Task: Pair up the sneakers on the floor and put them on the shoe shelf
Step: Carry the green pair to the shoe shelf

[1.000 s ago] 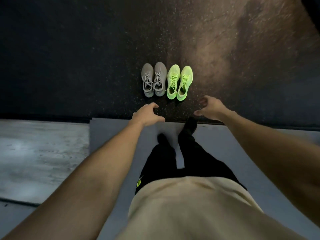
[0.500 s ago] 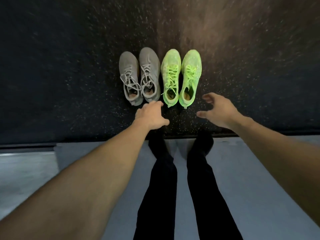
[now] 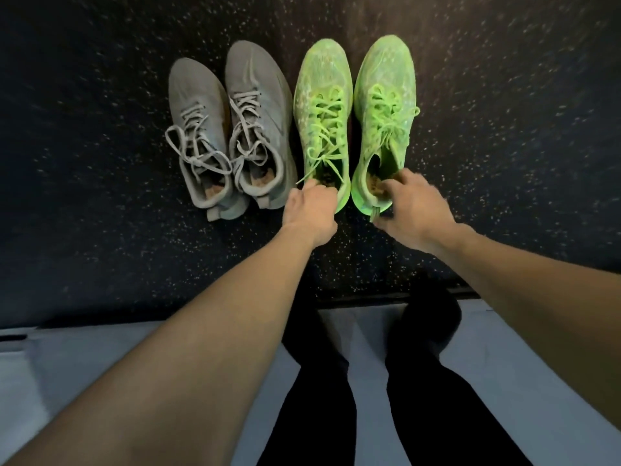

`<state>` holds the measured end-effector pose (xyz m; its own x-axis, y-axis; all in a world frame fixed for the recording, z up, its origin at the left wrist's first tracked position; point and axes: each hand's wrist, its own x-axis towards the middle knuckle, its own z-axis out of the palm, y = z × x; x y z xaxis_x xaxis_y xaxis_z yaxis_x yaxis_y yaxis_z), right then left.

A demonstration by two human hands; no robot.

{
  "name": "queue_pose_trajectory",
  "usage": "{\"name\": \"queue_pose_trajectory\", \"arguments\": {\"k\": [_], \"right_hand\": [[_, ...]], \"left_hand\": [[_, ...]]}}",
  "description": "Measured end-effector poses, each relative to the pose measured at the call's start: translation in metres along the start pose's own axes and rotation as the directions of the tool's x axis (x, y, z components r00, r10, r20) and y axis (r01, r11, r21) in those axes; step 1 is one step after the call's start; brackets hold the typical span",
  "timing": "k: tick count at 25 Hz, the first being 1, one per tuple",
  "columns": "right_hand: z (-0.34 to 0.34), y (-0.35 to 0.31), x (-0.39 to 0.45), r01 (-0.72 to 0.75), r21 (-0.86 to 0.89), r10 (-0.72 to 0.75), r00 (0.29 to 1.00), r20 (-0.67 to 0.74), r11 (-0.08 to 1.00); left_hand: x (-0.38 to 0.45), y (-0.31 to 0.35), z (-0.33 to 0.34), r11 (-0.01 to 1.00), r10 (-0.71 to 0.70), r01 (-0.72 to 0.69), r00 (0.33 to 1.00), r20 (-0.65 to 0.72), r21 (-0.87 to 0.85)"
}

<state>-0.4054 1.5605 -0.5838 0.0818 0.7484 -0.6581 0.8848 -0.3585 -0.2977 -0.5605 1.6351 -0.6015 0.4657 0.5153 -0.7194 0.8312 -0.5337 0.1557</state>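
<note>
left hand (image 3: pixel 311 210) grips heel collar of left green sneaker (image 3: pixel 322 105); right hand (image 3: pixel 411 210) grips right green sneaker (image 3: pixel 384 105). grey pair (image 3: pixel 228 129) beside, on floor (image 3: pixel 100 163).

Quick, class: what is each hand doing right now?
Left hand: grips the heel opening of the left green sneaker.
Right hand: grips the heel of the right green sneaker.

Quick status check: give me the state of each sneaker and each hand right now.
left green sneaker: upright on the floor, laces loose, left hand at its heel opening.
right green sneaker: upright on the floor, right hand gripping its heel.
grey sneakers: paired side by side, untouched.
left hand: fingers curled into the collar.
right hand: fingers in the opening, thumb behind the heel.
</note>
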Motion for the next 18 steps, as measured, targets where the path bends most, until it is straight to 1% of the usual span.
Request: {"name": "queue_pose_trajectory", "arguments": {"k": [1, 2, 3, 4, 6, 8, 9, 10, 13, 16, 18], "right_hand": [[0.009, 0.0, 0.01, 0.043, -0.071, -0.045, 0.999, -0.028, 0.997], [0.017, -0.001, 0.017, 0.068, -0.125, -0.072, 0.997, -0.024, 0.99], [0.023, -0.002, 0.023, 0.062, -0.14, -0.063, 0.998, -0.003, 0.988], [0.029, -0.004, 0.028, 0.029, -0.12, -0.027, 1.0, 0.015, 0.992], [0.036, -0.009, 0.031, -0.041, -0.018, 0.041, 0.999, -0.033, 0.999], [0.038, -0.012, 0.027, -0.064, 0.052, 0.069, 0.993, -0.095, 0.997], [0.035, -0.015, 0.021, -0.061, 0.071, 0.068, 0.993, -0.102, 0.996], [0.029, -0.018, 0.012, -0.059, 0.081, 0.067, 0.993, -0.093, 0.995], [0.0, -0.032, -0.026, -0.072, 0.091, 0.078, 0.995, -0.065, 0.993], [-0.037, -0.049, -0.073, -0.075, 0.09, 0.081, 0.995, -0.064, 0.993], [-0.072, -0.063, -0.11, -0.078, 0.106, 0.084, 0.995, -0.062, 0.991]], "left_hand": [[0.007, -0.002, 0.008, 1.0, -0.003, 0.003, 1.0, -0.029, 0.011], [0.013, -0.003, 0.015, 1.0, -0.01, 0.01, 0.998, -0.06, 0.002], [0.017, -0.004, 0.02, 1.0, -0.018, 0.017, 0.996, -0.086, -0.005], [0.019, -0.005, 0.024, 1.0, -0.021, 0.02, 0.993, -0.112, -0.006], [0.019, -0.007, 0.028, 1.0, -0.021, 0.021, 0.987, -0.159, -0.003], [0.013, -0.008, 0.026, 1.0, -0.012, 0.015, 0.987, -0.159, 0.016], [0.005, -0.007, 0.022, 1.0, -0.009, 0.012, 0.99, -0.14, 0.023], [-0.004, -0.005, 0.018, 1.0, -0.004, 0.007, 0.993, -0.121, 0.027], [-0.045, 0.006, -0.006, 0.998, 0.017, -0.009, 0.992, -0.122, 0.063], [-0.089, 0.018, -0.041, 0.997, 0.022, -0.014, 0.994, -0.107, 0.074], [-0.126, 0.029, -0.076, 0.997, 0.026, -0.017, 0.995, -0.1, 0.082]]}}
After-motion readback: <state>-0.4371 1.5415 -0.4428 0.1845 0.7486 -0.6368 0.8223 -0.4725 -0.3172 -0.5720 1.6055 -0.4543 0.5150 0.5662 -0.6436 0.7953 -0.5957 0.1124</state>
